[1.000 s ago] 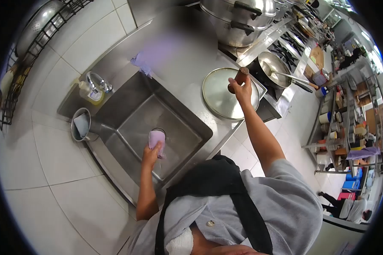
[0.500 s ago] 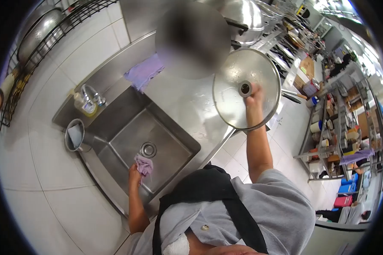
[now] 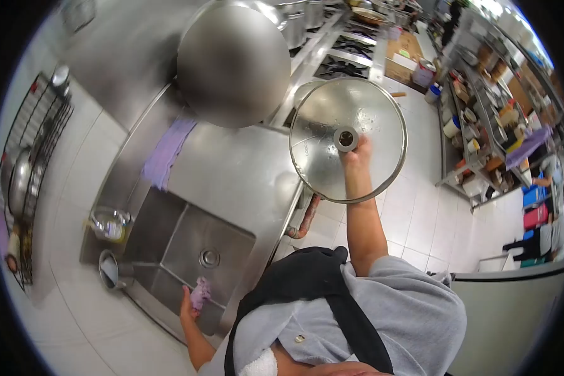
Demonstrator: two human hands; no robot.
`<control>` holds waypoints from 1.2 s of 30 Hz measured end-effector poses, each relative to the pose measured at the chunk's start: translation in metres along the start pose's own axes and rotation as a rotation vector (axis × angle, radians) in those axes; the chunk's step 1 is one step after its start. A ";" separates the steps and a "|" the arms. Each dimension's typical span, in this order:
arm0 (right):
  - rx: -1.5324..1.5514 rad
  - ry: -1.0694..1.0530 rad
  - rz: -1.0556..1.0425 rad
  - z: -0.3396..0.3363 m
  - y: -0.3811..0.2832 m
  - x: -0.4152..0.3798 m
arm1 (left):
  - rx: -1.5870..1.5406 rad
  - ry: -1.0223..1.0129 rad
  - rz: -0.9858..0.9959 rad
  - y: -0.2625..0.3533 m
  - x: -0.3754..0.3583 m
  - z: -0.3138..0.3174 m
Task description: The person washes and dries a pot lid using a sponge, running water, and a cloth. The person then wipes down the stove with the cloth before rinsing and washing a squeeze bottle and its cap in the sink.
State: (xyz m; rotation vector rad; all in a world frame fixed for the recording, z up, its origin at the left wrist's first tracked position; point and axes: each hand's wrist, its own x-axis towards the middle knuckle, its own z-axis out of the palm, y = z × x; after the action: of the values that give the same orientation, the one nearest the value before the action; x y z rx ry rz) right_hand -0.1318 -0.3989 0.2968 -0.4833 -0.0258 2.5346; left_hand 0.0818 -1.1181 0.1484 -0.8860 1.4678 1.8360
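Observation:
My right hand (image 3: pixel 358 153) is closed round the knob at the centre of a large, round, shiny metal lid (image 3: pixel 319 170). The lid is held out past the counter's front edge, over the floor, and looks wet. Low over the steel sink (image 3: pixel 229 269), my left hand (image 3: pixel 187 304) grips a bunched purple cloth (image 3: pixel 201 292), which hangs close to the drain (image 3: pixel 209 257). A second purple cloth (image 3: pixel 168 153) lies spread at the back of the steel counter (image 3: pixel 225 169), beside the sink.
A big, round grey metal vessel (image 3: pixel 232 69), blurred, stands at the counter's far end. Gas burners (image 3: pixel 351 47) lie beyond. By the sink are a soap bottle (image 3: pixel 108 227) and a metal pot (image 3: pixel 111 272). A loaded shelf rack (image 3: pixel 476 125) stands across the tiled floor.
My view has turned toward the right. The lid, still in my right hand, has swung farther out from the counter over the floor. My left hand still holds the cloth over the sink.

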 end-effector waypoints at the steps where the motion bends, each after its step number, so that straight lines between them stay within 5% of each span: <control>1: 0.043 0.089 -0.029 0.005 -0.018 -0.003 | 0.001 -0.019 0.151 0.008 -0.001 0.018; 2: 0.050 0.072 -0.052 0.005 -0.040 -0.002 | -0.006 -0.043 0.294 0.013 -0.005 0.034; 5: 0.070 0.050 -0.100 -0.004 -0.102 0.007 | -0.104 -0.402 0.286 0.097 -0.055 0.117; 7: 0.098 0.064 -0.128 -0.014 -0.145 0.018 | -0.051 -0.009 0.664 0.136 -0.101 0.279; 9: 0.114 0.060 -0.140 -0.019 -0.184 0.023 | 0.722 0.429 0.987 0.165 -0.100 0.362; 11: 0.147 0.009 -0.146 -0.027 -0.222 0.033 | 0.379 -0.314 0.997 0.195 -0.112 0.457; 16: 0.278 0.048 -0.250 -0.039 -0.314 0.032 | 0.519 -0.683 1.341 0.145 -0.178 0.721; 18: 0.281 -0.029 -0.266 -0.050 -0.349 0.033 | 1.055 -1.055 1.512 0.107 -0.186 0.791; 19: -0.261 -0.170 -0.429 -0.058 -0.357 0.004 | 1.262 -1.291 1.504 0.079 -0.176 0.823; 20: 0.095 -0.523 -0.019 -0.009 -0.347 -0.085 | 1.206 -1.326 1.644 0.045 -0.163 0.854; 22: 0.065 -0.635 0.078 0.005 -0.353 -0.130 | 1.119 -1.347 1.815 -0.013 -0.151 0.904; 26: 0.090 -0.325 -0.183 -0.023 -0.397 -0.100 | 0.886 -1.407 2.132 -0.069 -0.181 0.976; 29: 0.174 -0.109 -0.375 -0.038 -0.441 -0.079 | 0.935 -1.761 2.070 -0.080 -0.171 1.050; 32: 0.291 0.114 -0.563 -0.058 -0.503 -0.050 | 0.799 -1.483 2.240 -0.062 -0.148 1.130; 36: 0.259 0.107 -0.763 -0.113 -0.599 0.002 | 0.857 -1.499 2.038 -0.071 -0.084 1.149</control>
State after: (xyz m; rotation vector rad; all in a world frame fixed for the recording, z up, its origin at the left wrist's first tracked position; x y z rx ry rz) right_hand 0.2165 0.1001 0.2614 -0.4036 0.1325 1.7330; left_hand 0.0473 0.0169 0.3582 2.6036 1.3702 1.2911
